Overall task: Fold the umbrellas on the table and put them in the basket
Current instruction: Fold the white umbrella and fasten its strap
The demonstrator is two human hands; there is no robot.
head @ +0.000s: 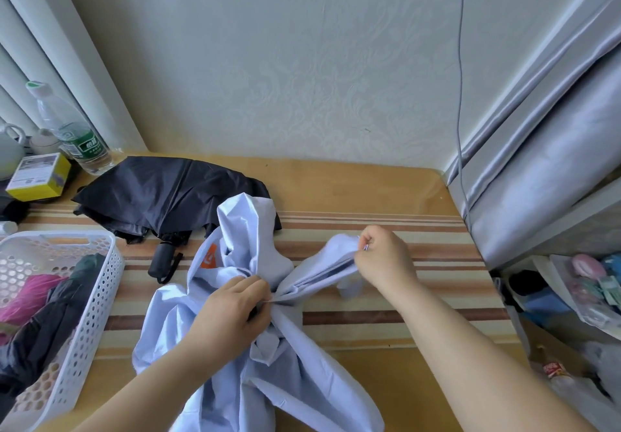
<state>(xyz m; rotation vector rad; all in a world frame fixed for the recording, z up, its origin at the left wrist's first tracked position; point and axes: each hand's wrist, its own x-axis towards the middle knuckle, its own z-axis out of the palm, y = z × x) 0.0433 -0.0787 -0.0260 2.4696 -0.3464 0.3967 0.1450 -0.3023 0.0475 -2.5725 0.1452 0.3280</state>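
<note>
Left grip (232, 310) and right grip (379, 253) pinching light-blue umbrella (235, 374) folds

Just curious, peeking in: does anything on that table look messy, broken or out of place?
Nothing looks broken or spilled. The light blue umbrella is mid-fold, its cloth loose between the left hand and right hand. The black umbrella lies rumpled and unfolded behind it, outside the white basket.
</note>
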